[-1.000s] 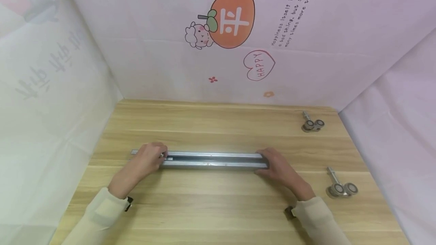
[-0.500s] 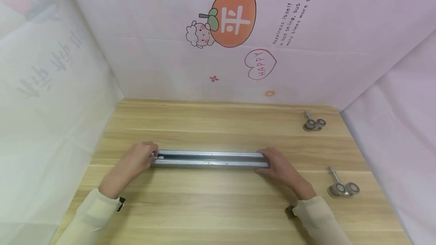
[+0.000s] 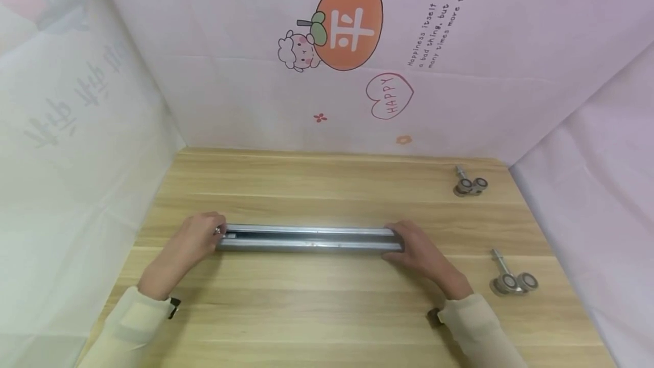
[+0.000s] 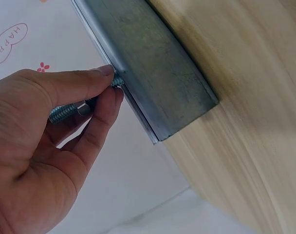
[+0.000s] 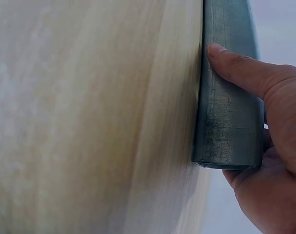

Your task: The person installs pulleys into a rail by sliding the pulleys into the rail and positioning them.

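A grey metal channel rail (image 3: 306, 246) lies lengthwise on the wooden board, its long slot facing up. My left hand (image 3: 191, 240) is at the rail's left end and hides that end in the head view. Between thumb and fingers it pinches a threaded bolt (image 4: 63, 113), which stands out of the slot, as the left wrist view shows. My right hand (image 3: 421, 251) grips the rail's right end. Its thumb (image 5: 235, 68) presses on the near side wall, while the other fingers are mostly hidden behind the rail.
Two roller trolleys with bolts lie on the right of the board, one far back (image 3: 470, 187) and one nearer (image 3: 515, 283). White printed cloth (image 3: 245, 101) rises behind the wooden board (image 3: 317, 311) and along both sides.
My left hand has slid left along the rail with the bolt, covering the end that showed earlier. The right hand and the rail have stayed in place.
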Available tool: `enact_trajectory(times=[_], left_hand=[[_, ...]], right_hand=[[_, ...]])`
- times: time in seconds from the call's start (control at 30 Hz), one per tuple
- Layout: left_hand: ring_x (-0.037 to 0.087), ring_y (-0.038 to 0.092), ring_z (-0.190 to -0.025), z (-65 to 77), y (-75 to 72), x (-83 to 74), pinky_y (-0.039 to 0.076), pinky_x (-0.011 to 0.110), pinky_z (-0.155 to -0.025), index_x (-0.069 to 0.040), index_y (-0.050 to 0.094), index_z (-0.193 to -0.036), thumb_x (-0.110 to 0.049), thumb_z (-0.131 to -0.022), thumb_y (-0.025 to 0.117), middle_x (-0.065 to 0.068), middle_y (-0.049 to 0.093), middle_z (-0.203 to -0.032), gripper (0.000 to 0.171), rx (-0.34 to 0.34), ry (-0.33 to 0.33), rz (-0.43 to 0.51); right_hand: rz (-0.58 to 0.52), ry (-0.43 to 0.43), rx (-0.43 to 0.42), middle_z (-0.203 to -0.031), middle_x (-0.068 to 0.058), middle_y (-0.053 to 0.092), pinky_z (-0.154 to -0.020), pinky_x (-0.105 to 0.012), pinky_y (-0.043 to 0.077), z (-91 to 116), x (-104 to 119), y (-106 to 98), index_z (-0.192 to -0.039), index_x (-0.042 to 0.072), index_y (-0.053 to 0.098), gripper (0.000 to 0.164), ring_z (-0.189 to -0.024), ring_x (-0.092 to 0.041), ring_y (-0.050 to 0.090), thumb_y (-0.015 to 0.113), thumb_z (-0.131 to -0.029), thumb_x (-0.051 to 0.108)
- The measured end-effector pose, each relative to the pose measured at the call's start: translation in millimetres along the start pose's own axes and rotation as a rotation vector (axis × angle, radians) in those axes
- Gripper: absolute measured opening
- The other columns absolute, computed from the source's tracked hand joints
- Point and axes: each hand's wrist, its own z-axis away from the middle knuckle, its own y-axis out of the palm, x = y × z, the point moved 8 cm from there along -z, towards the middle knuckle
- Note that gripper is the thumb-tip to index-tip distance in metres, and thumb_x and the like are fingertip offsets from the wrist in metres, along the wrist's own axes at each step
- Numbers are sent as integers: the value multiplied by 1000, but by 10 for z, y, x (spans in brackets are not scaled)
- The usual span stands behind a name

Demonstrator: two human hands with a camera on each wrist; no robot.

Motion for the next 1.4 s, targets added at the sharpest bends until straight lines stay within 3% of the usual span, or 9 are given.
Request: enact_trajectory(times=[0.63, 0.87, 1.1, 1.23, 1.4], left_hand=[[21, 62, -70, 21, -39, 93, 53, 36, -60, -5, 68, -79, 9, -73, 71, 10, 70, -82, 16, -26, -20, 37], [24, 65, -70, 42, -41, 157, 56, 39, -61, -3, 70, -82, 7, -73, 72, 13, 70, -83, 13, -38, -66, 98], [24, 65, -71, 56, -37, 168, 56, 39, -62, -4, 70, -83, 5, -73, 74, 12, 71, -83, 14, -74, -45, 96], [24, 66, -75, 99, -35, 166, 55, 42, -65, -4, 70, -88, 3, -73, 77, 11, 71, -86, 18, -107, -37, 95], [28, 65, -83, 157, -16, 184, 56, 46, -71, 0, 66, -106, -4, -75, 78, 17, 69, -99, 34, -150, -40, 125]], right_hand=[[-20, 15, 7, -107, -3, 66, -87, -43, 50, -1, -10, -5, -121, 9, 65, 62, -98, -19, 58, 86, -68, 32], [-32, 4, 4, -107, -4, 66, -87, -43, 50, 1, 0, -7, -121, 8, 65, 61, -98, -20, 58, 86, -68, 31], [-8, -6, -15, -105, -2, 66, -84, -42, 51, 13, -15, -14, -120, 9, 65, 61, -96, -18, 58, 86, -67, 32], [-5, -10, -5, -107, -3, 67, -86, -42, 50, 8, -8, -11, -122, 10, 65, 62, -97, -19, 59, 85, -69, 33], [-1, -3, 14, -109, -2, 66, -87, -41, 49, 1, 5, -8, -124, 11, 64, 62, -99, -19, 58, 84, -71, 35]])
